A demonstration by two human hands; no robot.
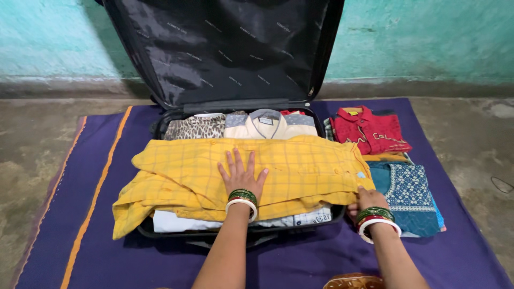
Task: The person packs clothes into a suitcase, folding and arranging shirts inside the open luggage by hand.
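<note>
— Left hand point(242, 176)?
— Flat, fingers spread, palm pressed on the folded yellow checked shirt point(214, 171), near the middle of it. Green, red and white bangles on the wrist.

— Right hand point(367, 200)?
— At the shirt's right front corner, fingers curled onto the yellow hem there; pinching or merely touching, cannot tell. Same kind of bangles on that wrist.

— And the yellow shirt itself?
— Laid on top of the open black soft-sided suitcase point(160, 126), spanning it side to side and spilling over the left and front rims.

— Beneath it?
— Folded white fabric point(176, 222) showing along the suitcase's front edge. Toward the back edge, a leopard-print garment point(195, 127) at the left, a cream collared shirt with grey shoulders point(266, 124) just beside it.

— Lid?
— Black lining point(230, 48), standing upright against the turquoise wall point(428, 37).

— Outside the suitcase?
— Just right of it, a folded red shirt point(370, 131) toward the back, a teal patterned garment point(409, 192) in front of that, near the right hand. All resting on a purple mat with an orange stripe point(96, 192), spread over the bare concrete floor point(32, 139).
</note>
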